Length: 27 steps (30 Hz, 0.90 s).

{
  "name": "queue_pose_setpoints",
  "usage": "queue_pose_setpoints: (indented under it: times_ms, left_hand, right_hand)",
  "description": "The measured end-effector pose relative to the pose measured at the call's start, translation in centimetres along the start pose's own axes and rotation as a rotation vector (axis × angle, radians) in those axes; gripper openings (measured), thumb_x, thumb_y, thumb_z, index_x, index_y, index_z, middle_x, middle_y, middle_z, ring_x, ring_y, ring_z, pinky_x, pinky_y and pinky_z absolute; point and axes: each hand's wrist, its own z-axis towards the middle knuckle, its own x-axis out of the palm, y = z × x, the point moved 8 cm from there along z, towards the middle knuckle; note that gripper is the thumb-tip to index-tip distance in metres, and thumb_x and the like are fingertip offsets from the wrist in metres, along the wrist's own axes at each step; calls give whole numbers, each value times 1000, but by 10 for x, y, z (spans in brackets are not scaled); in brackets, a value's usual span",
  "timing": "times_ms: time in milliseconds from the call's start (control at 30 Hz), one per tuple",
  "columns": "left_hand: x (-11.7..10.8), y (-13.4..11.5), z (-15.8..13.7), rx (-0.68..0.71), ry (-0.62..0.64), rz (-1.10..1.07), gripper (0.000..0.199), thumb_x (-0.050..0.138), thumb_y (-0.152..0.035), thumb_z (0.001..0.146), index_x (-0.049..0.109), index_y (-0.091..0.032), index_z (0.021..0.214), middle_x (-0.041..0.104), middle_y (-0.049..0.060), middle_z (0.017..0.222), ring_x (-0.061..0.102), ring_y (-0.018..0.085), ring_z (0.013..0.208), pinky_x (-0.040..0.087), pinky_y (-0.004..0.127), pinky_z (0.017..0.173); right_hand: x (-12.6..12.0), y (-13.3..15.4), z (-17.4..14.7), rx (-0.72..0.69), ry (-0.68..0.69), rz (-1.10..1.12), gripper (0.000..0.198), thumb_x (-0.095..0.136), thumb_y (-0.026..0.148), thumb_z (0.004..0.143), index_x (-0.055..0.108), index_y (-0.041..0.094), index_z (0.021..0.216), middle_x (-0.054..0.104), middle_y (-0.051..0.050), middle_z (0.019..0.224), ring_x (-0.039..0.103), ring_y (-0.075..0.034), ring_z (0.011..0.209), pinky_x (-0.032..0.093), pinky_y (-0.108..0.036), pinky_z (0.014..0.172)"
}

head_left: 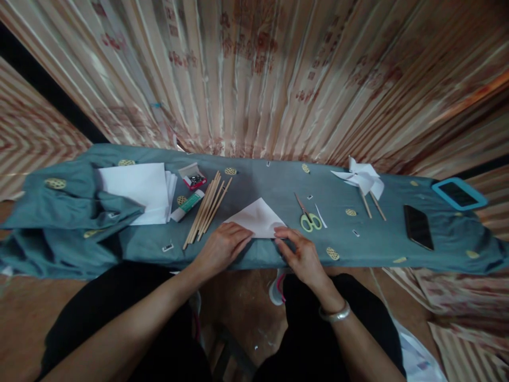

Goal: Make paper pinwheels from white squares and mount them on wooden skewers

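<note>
A white sheet of paper [258,218], folded into a triangle with its point away from me, lies on the cloth-covered table in front of me. My left hand [227,245] grips its left corner, fingers together along the near edge. At the right corner, my right hand [302,255] pinches the paper between thumb and fingers. A pair of scissors with green handles [310,221] rests just beyond my right hand, beside a thin white paper strip [320,216]. Several wooden sticks [207,209] lie in a bunch close to my left hand.
Left of the sticks are a green-and-white box [188,206], an open small red box [194,178] and stacked white paper [139,191]. Two paper pinwheels [368,178] on sticks, a dark phone [419,227] and a blue-framed device [459,193] lie to the right. A curtain [254,79] hangs behind.
</note>
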Motion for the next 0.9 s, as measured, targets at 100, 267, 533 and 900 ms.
queue_pose_setpoints:
  times_ms: [100,267,533,900]
  left_hand:
    - [-2,4,0,-27,-21,-2,27,48,-26,98,67,-13,112,73,10,99,67,21,93,53,36,87]
    - [-3,19,-2,-118,-20,18,28,49,-24,97,65,-14,117,73,11,103,67,22,96,54,37,88]
    - [-12,41,-6,-201,37,28,36,64,-19,84,63,-14,120,68,13,113,61,27,107,50,46,96]
    - [-12,49,-11,-217,41,50,49,67,-19,81,56,-16,129,66,12,117,57,29,112,46,50,101]
  right_hand:
    - [2,-6,4,52,-4,26,15,56,31,92,69,24,97,74,-7,108,68,-23,104,52,-40,96]
    - [1,-10,7,93,-28,31,19,55,33,92,69,23,97,75,-6,100,70,-23,97,53,-38,91]
    - [11,0,-4,-75,80,-9,17,61,17,83,70,23,95,72,-9,114,65,-24,112,51,-44,100]
    - [14,3,-6,-125,128,-80,15,62,18,85,70,23,97,71,-10,117,64,-26,115,51,-47,101]
